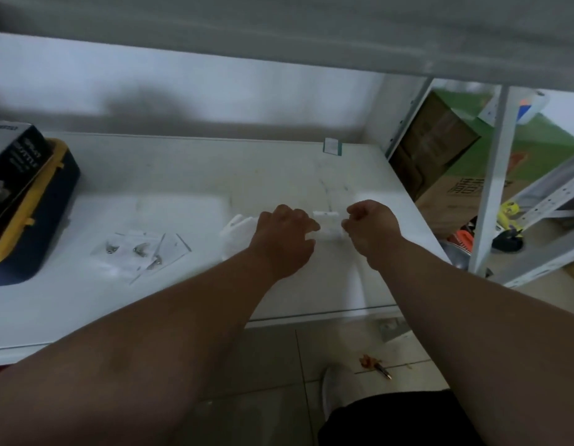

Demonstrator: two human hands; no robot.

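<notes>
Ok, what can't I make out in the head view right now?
Head view only:
White part: blurred; its ends covered by left hand and right hand.
White item: half hidden behind the left hand.
Dark box: cut by left edge, print blurred.
Bagged screws: too small to count.

Bare forearms (157, 333); black shorts (392, 420); white shoe (331, 392).

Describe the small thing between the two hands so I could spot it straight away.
Start at the white table and go to its right end, where the left hand and right hand meet. The small white plastic piece is held between them. Unlike the other white piece lying left of the left hand and the clear screw bags further left, it alone is held.
</notes>
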